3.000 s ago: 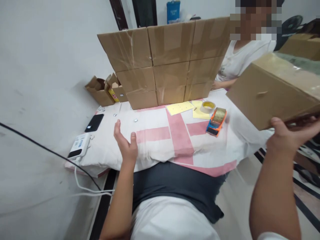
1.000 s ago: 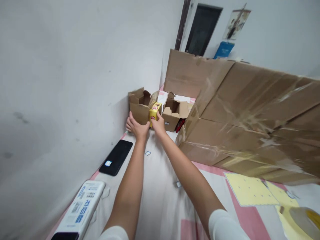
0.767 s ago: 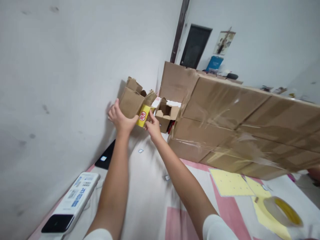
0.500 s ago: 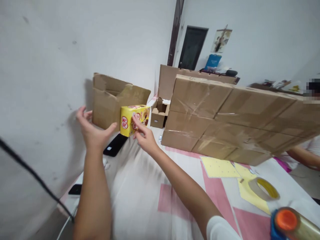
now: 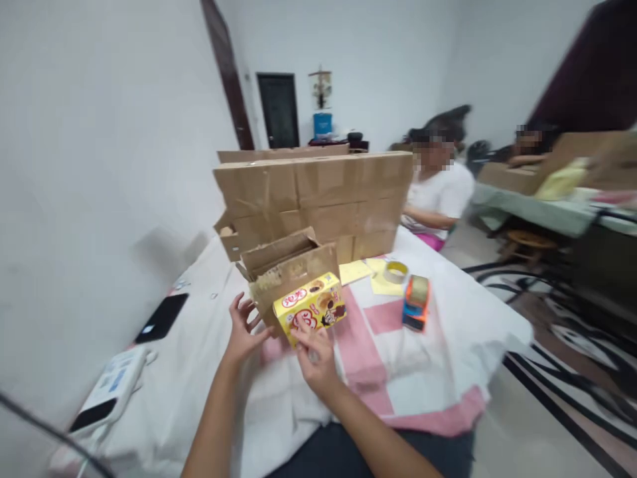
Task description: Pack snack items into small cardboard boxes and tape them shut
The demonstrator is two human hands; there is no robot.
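Between my hands an open-topped brown cardboard box (image 5: 263,282) is tilted, with a yellow snack box (image 5: 323,299) pressed flat to its near side. My left hand (image 5: 243,338) grips the lower left corner of the cardboard box, thumb in front and fingers behind. The fingers of my right hand (image 5: 316,355) press the lower left front of the snack box, holding it against the cardboard. The far side and underside of both boxes are hidden.
A wall of taped cardboard boxes (image 5: 323,199) stands behind. To the right lie yellow paper (image 5: 354,271), a tape roll (image 5: 397,271) and an orange-blue tape dispenser (image 5: 416,303). A black phone (image 5: 162,318) and white power strip (image 5: 112,385) lie left. A person in white (image 5: 440,192) sits beyond.
Both hands have carried the cardboard box and snack box away from the left wall to the middle of the table's near side. The view has swung right.
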